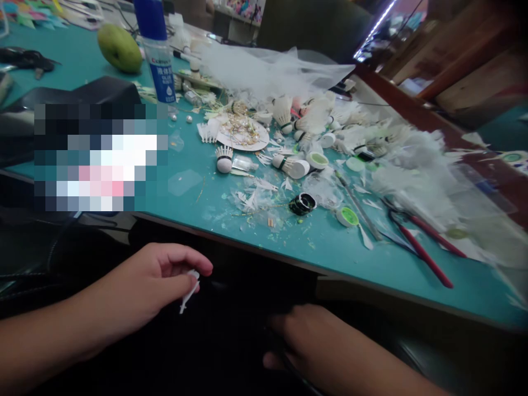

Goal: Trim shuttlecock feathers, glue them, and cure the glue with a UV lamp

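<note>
While the left hand [165, 280] pinches a slender, stiff-looking white piece [188, 298] between thumb and curled fingers, just off the near edge of the smooth teal counter [231, 228], the right hand [315, 344] is bent in deep shadow. A thin dark shape lies against it; whether its fingers grip that shape, and how far they open, cannot be told.

On the counter, a shuttlecock [224, 159] with a rounded base and clipped, comb-like feathers lies near a round white disc [243, 144] heaped with golden bits. Nearer the edge are a glossy black ring-shaped container [302, 204] and a shallow round cup [347, 216] smeared green. Red-handled pliers [431, 258] lie to the right, beside crumpled translucent plastic [416, 181].
</note>
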`<move>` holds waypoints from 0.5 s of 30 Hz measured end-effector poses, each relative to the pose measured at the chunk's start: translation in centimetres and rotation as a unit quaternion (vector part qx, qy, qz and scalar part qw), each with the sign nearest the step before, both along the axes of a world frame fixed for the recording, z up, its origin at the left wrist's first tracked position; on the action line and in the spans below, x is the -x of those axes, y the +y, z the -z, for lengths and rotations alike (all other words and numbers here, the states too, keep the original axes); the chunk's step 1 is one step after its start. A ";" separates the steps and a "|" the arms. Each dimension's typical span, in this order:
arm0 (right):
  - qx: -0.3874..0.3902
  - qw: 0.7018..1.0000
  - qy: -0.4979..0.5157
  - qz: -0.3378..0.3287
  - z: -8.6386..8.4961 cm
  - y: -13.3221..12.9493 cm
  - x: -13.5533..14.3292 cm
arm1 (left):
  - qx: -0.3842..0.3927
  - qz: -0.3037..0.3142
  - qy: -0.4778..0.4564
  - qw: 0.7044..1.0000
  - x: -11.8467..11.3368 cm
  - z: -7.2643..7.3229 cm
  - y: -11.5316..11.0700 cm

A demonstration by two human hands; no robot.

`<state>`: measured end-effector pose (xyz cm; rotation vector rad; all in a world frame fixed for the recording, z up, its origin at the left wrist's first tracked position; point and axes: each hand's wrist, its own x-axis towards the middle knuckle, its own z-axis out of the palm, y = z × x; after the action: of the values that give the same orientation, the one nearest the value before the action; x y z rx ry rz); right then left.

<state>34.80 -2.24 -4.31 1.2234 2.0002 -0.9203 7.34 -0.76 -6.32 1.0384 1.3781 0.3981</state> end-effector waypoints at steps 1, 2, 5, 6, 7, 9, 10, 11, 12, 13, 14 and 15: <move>0.006 1.000 0.002 0.000 0.0 -0.1 0.0 | 0.009 -0.003 0.009 1.000 0.1 0.0 -0.2; 0.013 1.000 0.005 -0.001 -0.1 -0.2 0.0 | 0.017 -0.006 0.013 1.000 0.3 0.1 -0.3; 0.026 1.000 0.002 -0.002 -0.2 -0.3 0.1 | 0.027 -0.014 0.010 1.000 0.5 0.1 -0.5; 0.026 1.000 -0.001 -0.001 -0.3 -0.4 0.2 | 0.035 -0.016 0.004 0.999 0.6 0.0 -0.4; 0.024 1.000 -0.005 0.000 -0.4 -0.5 0.2 | 0.046 -0.017 -0.004 0.999 0.7 -0.1 -0.4; 0.016 1.000 -0.008 0.004 -0.5 -0.6 0.3 | 0.066 -0.014 -0.024 0.997 0.9 -0.2 -0.5; 0.014 1.000 -0.004 0.006 -0.5 -0.8 0.4 | 0.072 -0.013 -0.038 0.997 1.1 -0.2 -0.7; 0.012 1.000 0.005 0.009 -0.5 -0.9 0.4 | 0.074 -0.013 -0.056 0.996 1.2 -0.2 -1.0; 0.013 1.000 0.016 0.012 -0.4 -1.1 0.4 | 0.076 -0.019 -0.075 0.994 1.3 -0.2 -1.4; 0.015 0.999 0.030 0.015 -0.3 -1.3 0.3 | 0.080 -0.029 -0.093 0.992 1.4 -0.1 -1.8; 0.020 0.999 0.042 0.016 -0.2 -1.6 0.3 | 0.088 -0.042 -0.109 0.989 1.4 -0.1 -2.4; 0.025 0.998 0.052 0.016 0.0 -1.8 0.3 | 0.094 -0.056 -0.118 0.987 1.5 -0.1 -2.9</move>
<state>34.48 -4.08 -4.31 1.2046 2.0311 -1.0638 5.85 -3.62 -6.23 0.7363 1.2371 0.4485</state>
